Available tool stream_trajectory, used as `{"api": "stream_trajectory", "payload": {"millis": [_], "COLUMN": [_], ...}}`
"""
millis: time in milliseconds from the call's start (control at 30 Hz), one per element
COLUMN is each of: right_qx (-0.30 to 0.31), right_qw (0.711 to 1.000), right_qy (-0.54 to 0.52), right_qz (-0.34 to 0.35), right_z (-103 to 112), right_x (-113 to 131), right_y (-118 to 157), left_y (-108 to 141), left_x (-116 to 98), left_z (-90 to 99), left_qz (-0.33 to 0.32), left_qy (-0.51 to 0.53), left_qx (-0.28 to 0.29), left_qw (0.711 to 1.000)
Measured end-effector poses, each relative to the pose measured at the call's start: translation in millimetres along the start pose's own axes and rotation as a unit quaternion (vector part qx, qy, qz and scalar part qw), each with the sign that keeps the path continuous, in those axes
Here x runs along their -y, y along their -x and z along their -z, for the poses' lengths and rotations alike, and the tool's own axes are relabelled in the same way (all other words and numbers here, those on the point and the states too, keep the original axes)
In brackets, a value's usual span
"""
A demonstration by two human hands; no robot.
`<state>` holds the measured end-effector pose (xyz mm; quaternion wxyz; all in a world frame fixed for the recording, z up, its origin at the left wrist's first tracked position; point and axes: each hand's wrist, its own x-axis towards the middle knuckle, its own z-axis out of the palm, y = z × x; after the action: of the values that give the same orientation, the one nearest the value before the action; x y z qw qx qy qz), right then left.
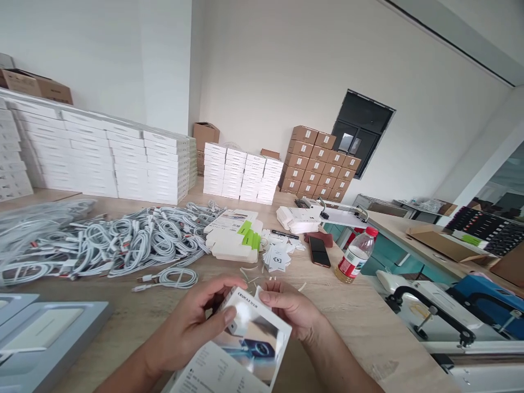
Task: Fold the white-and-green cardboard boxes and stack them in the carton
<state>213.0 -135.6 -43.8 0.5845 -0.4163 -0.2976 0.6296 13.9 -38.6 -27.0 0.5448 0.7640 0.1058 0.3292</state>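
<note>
White carton (pixel 257 327), one, its glossy panel showing dark lettering and a bluish device, held above the near part of the table (pixel 356 327): your left hand (pixel 190 327) grasps its left side, your right hand (pixel 292 310) its top edge. Beyond lie one phone (pixel 319 251) and one pen (pixel 285 234); one red-capped bottle (pixel 355 256) stands to your right.

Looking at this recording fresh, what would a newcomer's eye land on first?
Probably the printed box at the bottom centre, held by the left hand and right hand. Next, likely the heap of pale cables on the left of the table, with stacked white boxes behind it. The red-capped bottle near the table's right edge also stands out.
</note>
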Motion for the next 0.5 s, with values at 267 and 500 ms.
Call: {"api": "stream_trajectory", "payload": {"millis": [267,500], "right_qx": [-0.101,-0.245], "right_qw": [0.966,0.77], "right_qy": [0.171,0.498], "right_qz": [0.165,0.315], "right_z": [22,76], "right_x": [11,13], "right_y": [-8,-34], "left_y": [-13,-32], "left_x": [3,16], "left_z": [-3.5,13.3], "left_qz": [0.124,0.2], "left_qy": [0.134,0.226], "left_qx": [-0.033,-0.21], "left_qw": [0.983,0.93]}}
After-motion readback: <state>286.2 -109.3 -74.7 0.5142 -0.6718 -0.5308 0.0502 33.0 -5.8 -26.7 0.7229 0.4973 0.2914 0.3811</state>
